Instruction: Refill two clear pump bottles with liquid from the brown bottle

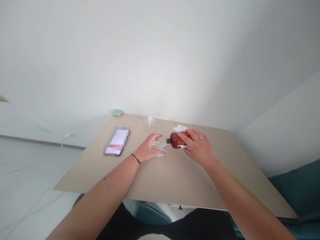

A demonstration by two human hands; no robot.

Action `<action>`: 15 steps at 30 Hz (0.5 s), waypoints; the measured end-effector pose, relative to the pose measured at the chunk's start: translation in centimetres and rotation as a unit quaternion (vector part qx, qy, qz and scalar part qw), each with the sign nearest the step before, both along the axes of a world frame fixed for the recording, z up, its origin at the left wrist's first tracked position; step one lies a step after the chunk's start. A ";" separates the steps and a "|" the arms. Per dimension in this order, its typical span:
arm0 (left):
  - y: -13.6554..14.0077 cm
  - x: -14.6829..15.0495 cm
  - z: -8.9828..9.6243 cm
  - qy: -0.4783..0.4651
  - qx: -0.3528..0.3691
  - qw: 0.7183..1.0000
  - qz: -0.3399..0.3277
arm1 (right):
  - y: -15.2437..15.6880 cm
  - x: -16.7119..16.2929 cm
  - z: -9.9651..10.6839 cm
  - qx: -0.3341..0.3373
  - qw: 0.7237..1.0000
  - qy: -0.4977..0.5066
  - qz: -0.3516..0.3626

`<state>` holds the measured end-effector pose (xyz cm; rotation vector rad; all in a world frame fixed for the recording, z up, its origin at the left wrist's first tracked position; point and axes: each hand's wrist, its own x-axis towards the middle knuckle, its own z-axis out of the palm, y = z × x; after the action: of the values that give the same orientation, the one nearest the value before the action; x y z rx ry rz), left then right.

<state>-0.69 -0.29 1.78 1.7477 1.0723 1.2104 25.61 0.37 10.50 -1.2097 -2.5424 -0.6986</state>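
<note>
My left hand (pixel 149 147) is wrapped round a small clear bottle (pixel 160 146) above the beige table (pixel 160 183). In my right hand (pixel 200 146) is a reddish-brown bottle (pixel 177 140), tipped on its side with its dark threaded neck pointing left. That neck is at the mouth of the clear bottle; whether the two touch I cannot tell. No liquid stream can be made out. Behind my left hand stands a clear square pump bottle (pixel 149 124) with a white pump head. Something white (pixel 180 128), partly hidden, lies behind the brown bottle.
A phone (pixel 117 141) with a lit, blurred screen lies on the table's left part. At the back left corner sits a small green case (pixel 117 112). A white wall (pixel 160 60) rises behind the table, and teal fabric (pixel 300 186) is at the right.
</note>
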 end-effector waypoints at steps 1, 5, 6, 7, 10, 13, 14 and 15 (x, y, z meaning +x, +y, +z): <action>0.0 0.0 0.0 -0.001 0.001 1.000 0.000 | 0.0 0.0 0.1 0.000 1.000 -0.002 0.000; 0.0 0.0 0.0 -0.001 -0.001 1.000 0.000 | 0.0 -0.1 0.2 0.001 1.000 -0.004 0.001; 0.0 0.0 0.0 0.001 -0.002 1.000 0.001 | 0.0 -0.1 0.2 0.003 1.000 -0.002 0.002; -0.1 0.0 0.1 0.004 -0.002 1.000 0.002 | 0.0 -0.1 0.3 0.005 1.000 -0.002 0.003; -0.1 0.0 0.2 0.014 0.000 1.000 0.005 | 0.0 -0.1 0.4 0.009 1.000 -0.005 0.006; -0.1 0.0 0.4 0.023 0.003 1.000 0.004 | -0.1 -0.2 0.5 0.010 1.000 -0.011 0.004; -0.1 0.0 0.4 0.025 0.003 1.000 0.003 | -0.1 -0.2 0.6 0.011 1.000 -0.013 0.003; -0.1 0.0 0.4 0.026 0.003 1.000 0.002 | -0.1 -0.2 0.6 0.012 1.000 -0.015 0.003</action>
<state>-0.66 -0.41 2.17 1.7901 1.1052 1.1773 25.39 0.25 11.12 -1.1928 -2.5533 -0.7508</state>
